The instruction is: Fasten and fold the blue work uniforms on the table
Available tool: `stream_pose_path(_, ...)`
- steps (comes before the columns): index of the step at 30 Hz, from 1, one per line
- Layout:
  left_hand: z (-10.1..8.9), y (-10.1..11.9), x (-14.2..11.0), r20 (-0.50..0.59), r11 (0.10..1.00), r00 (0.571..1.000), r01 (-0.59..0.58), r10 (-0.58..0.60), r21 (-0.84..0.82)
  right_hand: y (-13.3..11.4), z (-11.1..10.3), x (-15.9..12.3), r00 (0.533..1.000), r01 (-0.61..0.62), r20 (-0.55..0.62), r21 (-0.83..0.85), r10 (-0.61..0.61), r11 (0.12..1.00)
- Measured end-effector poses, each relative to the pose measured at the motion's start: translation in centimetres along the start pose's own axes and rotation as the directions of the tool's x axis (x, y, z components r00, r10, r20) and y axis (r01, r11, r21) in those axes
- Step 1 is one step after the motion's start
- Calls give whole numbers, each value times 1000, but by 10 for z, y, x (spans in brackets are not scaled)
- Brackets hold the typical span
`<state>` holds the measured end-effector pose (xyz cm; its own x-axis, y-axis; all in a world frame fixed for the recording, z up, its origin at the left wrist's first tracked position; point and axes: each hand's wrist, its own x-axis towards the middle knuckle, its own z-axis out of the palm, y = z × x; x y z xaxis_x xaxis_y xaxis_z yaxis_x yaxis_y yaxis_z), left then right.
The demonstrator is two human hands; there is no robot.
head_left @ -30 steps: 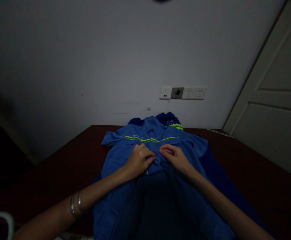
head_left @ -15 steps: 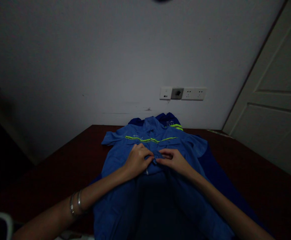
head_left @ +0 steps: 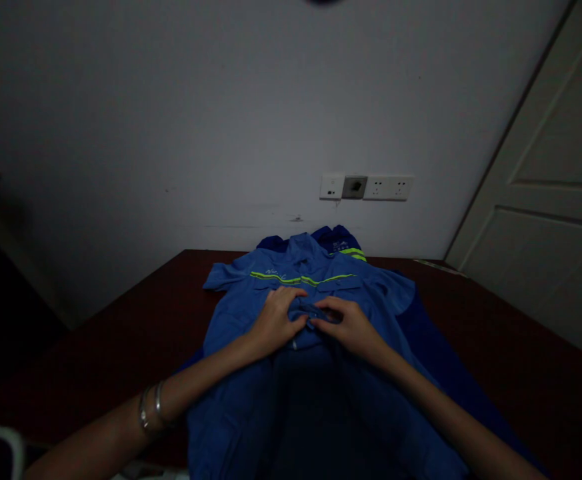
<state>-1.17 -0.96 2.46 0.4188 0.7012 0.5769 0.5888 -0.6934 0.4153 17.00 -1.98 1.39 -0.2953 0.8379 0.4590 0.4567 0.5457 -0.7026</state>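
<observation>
A light blue short-sleeved work shirt (head_left: 241, 313) with yellow-green stripes across its chest lies spread out, collar toward the wall. Its lower front hangs apart below my hands. My left hand (head_left: 278, 319) pinches the front edge of the cloth at mid-chest, thumb below and fingers above. On the other side of the same edge, my right hand (head_left: 348, 323) grips the cloth between thumb and fingers. A fold of the front stands raised between the two hands; any button there is too dark to make out.
Beneath the shirt is a darker blue garment (head_left: 423, 327) with yellow-green bands. Both lie on a dark red table (head_left: 135, 327) against a pale wall (head_left: 171, 133). Wall sockets (head_left: 388, 188) sit above the table; a white door (head_left: 555, 200) stands at right.
My left fingers have spread wider from the thumb, and the cloth between my hands has shifted slightly. Both arms stay in nearly the same place.
</observation>
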Motion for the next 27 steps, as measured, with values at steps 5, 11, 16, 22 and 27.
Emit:
stream_pose_path(5, 1, 0, -1, 47, 996, 999, -13, 17, -85, -1, -1, -2, 999, 50, -4, -29, -51, 998)
stream_pose_path(11, 2, 1, -4, 45, 994, 998, -33, 38, -108, 0, -3, -5, 990, 132, -39, -98, -136, 986)
stream_pose_path(16, 1, 1, -4, 39, 989, 999, -30, 36, -143, 3, -1, -7, 972, 210, -84, -113, -220, 971)
stream_pose_path(22, -1, -3, -5, 57, 975, 997, -45, 59, -215, 8, 1, -9, 952, 271, -104, -147, -287, 951)
stream_pose_path(27, -5, -2, -5, 95, 956, 995, -11, 41, -293, 6, 0, -11, 949, 291, -76, -163, -306, 943)
